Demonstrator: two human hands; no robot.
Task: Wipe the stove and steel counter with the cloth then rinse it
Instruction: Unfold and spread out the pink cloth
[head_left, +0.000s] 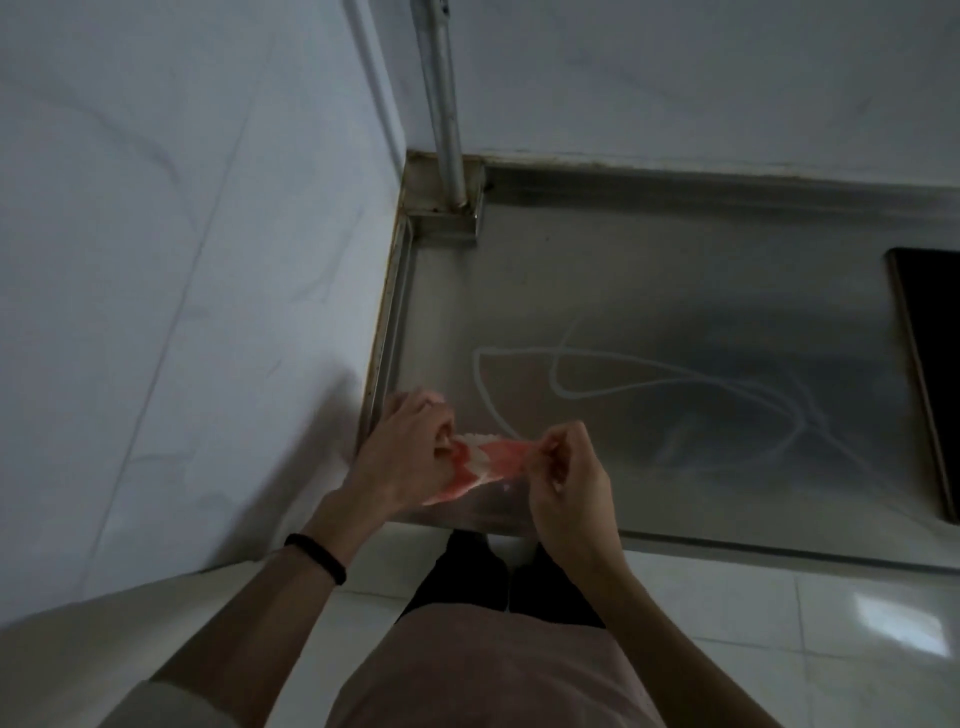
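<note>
So the cloth (488, 460) is stretched sideways between both hands, left hand (400, 457) pinching one end and right hand (566, 483) the other, just over the front-left corner of the steel counter (675, 270), with the stove (935, 374) way off right.

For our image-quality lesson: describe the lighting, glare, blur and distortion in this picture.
Head view: dim, bluish light overall; head view: glare patch on the glossy white floor tile; head view: wide-angle distortion seems to tilt the grey metal pipe; head view: the pink-and-white cloth looks slightly soft.
</note>
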